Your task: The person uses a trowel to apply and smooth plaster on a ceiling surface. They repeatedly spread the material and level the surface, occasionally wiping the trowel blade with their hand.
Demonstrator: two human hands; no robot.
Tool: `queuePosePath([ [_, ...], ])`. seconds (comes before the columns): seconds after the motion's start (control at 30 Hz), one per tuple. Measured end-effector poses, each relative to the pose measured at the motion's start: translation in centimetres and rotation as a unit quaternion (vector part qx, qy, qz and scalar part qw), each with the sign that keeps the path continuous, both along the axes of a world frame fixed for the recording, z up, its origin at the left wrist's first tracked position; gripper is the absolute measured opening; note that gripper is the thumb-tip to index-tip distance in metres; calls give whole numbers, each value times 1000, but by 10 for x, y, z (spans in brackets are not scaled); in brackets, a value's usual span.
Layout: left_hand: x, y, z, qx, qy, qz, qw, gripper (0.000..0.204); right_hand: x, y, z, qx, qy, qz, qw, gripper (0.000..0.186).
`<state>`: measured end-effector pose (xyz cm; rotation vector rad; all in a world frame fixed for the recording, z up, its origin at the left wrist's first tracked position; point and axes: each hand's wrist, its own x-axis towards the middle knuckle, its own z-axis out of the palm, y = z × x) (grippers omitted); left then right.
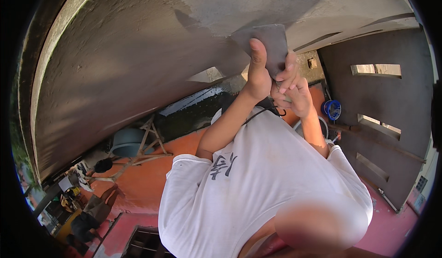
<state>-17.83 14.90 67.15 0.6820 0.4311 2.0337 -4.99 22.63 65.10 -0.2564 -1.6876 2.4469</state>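
A wide grey putty knife (269,39) is raised in front of a grey plastered wall (138,51), its blade flaring upward. My left hand (260,71) is closed on the blade, thumb standing up along its face. Fingers curl round the blade's right edge. Just below, my right hand (299,97) is closed at the narrow lower end, where a small greenish bit, perhaps the handle, shows between the fingers. Whether the blade touches the wall cannot be made out. The wall has a lighter patch at the top and darker, rougher plaster to the left.
At the lower left, a blue-grey tub (129,143) stands by a wooden trestle (149,136). A blue bucket (331,108) is on the right, beside a grey slotted wall (340,78). Another person (87,221) is at the far lower left.
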Motion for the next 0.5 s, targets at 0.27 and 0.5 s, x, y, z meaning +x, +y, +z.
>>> queuePosePath([
  [0.27, 12, 14, -12, -36, -35, 22, 999, 84, 9, 8, -4, -58, -30, -4, 998, 23],
  [0.5, 14, 4, -1, -9, -36, 34, 999, 75, 12, -13, 8, -99, -20, 7, 995, 25],
])
